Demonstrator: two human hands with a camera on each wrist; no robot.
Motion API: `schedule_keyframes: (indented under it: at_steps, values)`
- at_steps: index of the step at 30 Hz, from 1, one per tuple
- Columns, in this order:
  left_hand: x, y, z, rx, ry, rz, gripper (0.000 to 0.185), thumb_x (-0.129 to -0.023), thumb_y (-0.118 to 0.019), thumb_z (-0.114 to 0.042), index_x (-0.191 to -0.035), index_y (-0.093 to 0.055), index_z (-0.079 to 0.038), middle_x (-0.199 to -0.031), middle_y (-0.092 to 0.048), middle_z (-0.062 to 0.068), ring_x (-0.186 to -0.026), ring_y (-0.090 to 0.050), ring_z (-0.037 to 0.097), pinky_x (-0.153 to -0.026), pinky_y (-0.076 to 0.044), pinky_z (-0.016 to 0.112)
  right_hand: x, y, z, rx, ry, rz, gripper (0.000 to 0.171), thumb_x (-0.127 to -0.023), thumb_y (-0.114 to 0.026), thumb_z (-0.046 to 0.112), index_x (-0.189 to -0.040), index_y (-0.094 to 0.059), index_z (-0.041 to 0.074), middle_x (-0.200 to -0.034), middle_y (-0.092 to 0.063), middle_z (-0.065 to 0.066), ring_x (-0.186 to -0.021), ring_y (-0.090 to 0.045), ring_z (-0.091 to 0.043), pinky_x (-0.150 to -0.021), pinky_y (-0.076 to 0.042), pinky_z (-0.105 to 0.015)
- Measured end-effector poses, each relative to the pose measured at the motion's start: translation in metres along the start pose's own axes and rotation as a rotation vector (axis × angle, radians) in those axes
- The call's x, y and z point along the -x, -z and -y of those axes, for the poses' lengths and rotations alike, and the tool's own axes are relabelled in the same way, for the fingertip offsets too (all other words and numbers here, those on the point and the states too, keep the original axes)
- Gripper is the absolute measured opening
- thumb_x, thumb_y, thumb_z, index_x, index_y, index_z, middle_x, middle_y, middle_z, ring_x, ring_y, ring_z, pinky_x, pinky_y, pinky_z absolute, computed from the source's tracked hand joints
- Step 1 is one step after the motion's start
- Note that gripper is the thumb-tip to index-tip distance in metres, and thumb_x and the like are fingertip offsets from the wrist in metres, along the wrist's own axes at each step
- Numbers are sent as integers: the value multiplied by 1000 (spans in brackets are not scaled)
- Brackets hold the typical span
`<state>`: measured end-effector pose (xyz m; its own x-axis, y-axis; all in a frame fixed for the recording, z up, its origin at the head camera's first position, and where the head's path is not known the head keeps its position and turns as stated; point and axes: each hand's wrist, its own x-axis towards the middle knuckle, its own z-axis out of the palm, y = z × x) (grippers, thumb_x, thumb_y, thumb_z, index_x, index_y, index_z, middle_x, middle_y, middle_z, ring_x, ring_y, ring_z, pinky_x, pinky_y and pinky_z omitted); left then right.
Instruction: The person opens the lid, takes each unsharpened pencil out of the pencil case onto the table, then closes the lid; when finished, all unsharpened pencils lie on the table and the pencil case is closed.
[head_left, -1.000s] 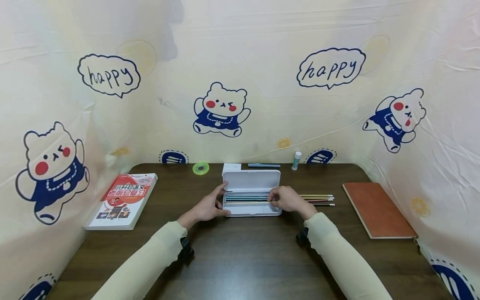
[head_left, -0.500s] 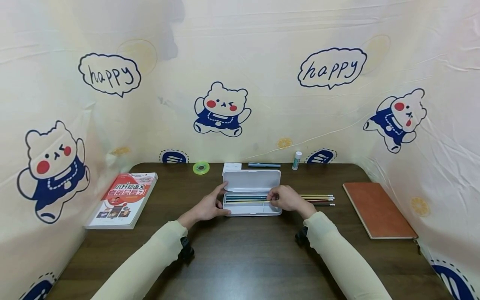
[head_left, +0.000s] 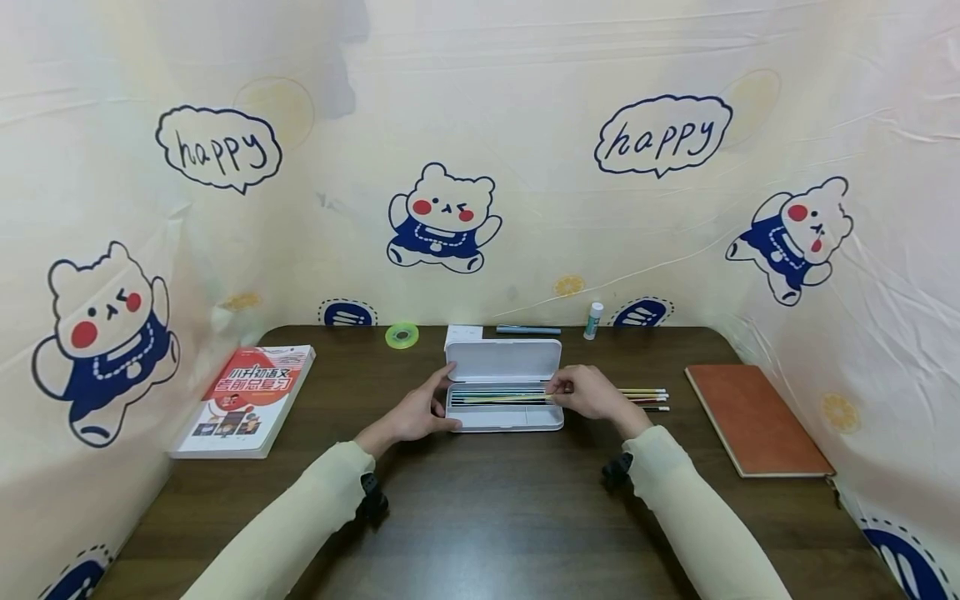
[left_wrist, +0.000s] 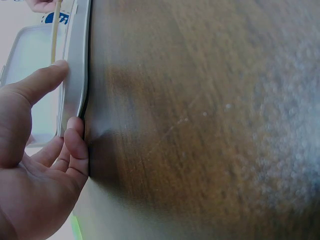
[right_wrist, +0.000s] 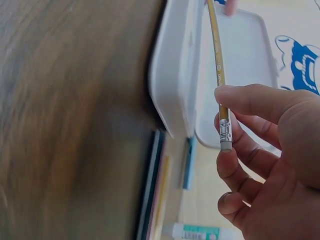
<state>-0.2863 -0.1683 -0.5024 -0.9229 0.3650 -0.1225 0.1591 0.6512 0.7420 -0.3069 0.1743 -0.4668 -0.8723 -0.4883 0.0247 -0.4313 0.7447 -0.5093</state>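
Observation:
An open white pencil case [head_left: 487, 420] stands mid-table with its lid [head_left: 502, 363] tipped back. Several pencils [head_left: 480, 395] lie lengthwise inside it. My left hand [head_left: 408, 417] grips the case's left end, thumb on the rim and fingers against the side wall [left_wrist: 76, 65]. Thumb and fingers of my right hand [head_left: 591, 393] pinch a yellow pencil [right_wrist: 218, 50] near its eraser end, over the right end of the case. In the right wrist view that pencil slants above the case, its far end near the left hand. More pencils [head_left: 651, 391] lie on the table right of the case, partly behind the right hand.
Along the back edge are a green tape roll [head_left: 393, 337], a white block-like item [head_left: 463, 333], a blue pen-shaped item [head_left: 528, 331] and a glue stick [head_left: 592, 323]. A thick book [head_left: 247, 392] lies left, a brown notebook [head_left: 757, 421] right.
My right hand has moved right and slightly up, bringing the yellow pencil along with it. The left hand and the case have stayed in place.

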Motion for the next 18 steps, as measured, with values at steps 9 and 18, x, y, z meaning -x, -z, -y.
schedule_keyframes:
  at_steps: [9,18]
  values:
    - [1,0,0,0,0,-3,105,-83,-82,-23,-161,-12,-28,-150,-45,15,-80,-58,15,-71,-50,28,22,24,-21,5,-28,-33,7,-90,-73,15,-96,-75,14,-84,-67,2,-76,-52,-15,-69,-42,-29]
    - [2,0,-1,7,-3,1,105,-83,-82,-23,-161,-12,-29,-151,-44,14,-80,-59,14,-71,-50,28,48,44,-52,10,-76,-66,6,-89,-73,14,-95,-75,13,-87,-69,0,-79,-54,-16,-71,-43,-32]
